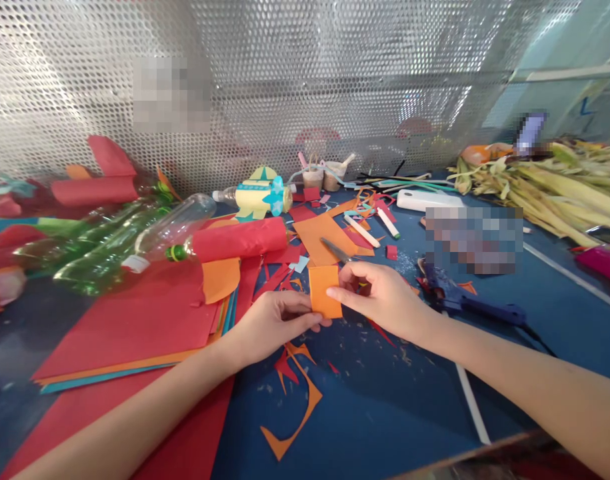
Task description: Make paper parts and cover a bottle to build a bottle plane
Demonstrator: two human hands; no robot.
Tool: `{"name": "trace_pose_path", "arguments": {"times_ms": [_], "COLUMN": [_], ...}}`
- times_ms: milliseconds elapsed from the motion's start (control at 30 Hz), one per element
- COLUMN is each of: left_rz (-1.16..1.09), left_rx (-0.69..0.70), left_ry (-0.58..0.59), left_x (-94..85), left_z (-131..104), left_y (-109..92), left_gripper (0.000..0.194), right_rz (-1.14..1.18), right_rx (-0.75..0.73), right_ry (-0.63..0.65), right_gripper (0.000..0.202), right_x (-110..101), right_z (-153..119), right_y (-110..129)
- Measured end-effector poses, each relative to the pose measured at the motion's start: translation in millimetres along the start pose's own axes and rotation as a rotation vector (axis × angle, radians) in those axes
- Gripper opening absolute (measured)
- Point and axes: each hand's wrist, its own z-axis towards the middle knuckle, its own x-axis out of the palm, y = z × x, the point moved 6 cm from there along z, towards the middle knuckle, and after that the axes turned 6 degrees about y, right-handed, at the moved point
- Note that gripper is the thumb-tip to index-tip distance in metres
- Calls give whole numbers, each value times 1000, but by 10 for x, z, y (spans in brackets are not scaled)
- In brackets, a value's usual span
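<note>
Two bare hands meet over a blue worktop, holding a small orange paper rectangle between them. The left hand, nearly closed, grips its near left corner, fingertips reaching beneath the lower edge; the right hand is loosely curled, its thumb pressed on the paper's face near the right edge. The rectangle stands with its long axis running away from the person, leaning slightly left at the far end — the left hand nearer its bottom edge, the right beside its right edge. A pointed metal blade juts out just beyond the right hand; whether the curled fingers hold it cannot be told. A curved orange offcut lies on the near side of the hands, and a larger orange sheet beyond them. To the left are stacked red sheets and a red-wrapped bottle; to the right, a dark blue glue gun rests beneath pale dried husks farther back.
</note>
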Motion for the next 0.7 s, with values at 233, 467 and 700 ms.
{"name": "trace_pose_path", "arguments": {"times_ms": [233, 467, 700], "left_rz": [-57, -26, -22], "left_rx": [34, 76, 82], "left_ry": [-102, -105, -90], "left_x": [-68, -50, -41], "left_z": [-7, -9, -12], "left_y": [-69, -94, -64], "left_gripper": [8, 12, 10], "right_rz": [-11, -53, -52], "right_rx": [27, 23, 30], "right_ry": [199, 163, 139], "right_gripper": [19, 19, 23], "right_x": [126, 132, 119], "right_z": [-21, 2, -20], "right_y": [17, 14, 40]}}
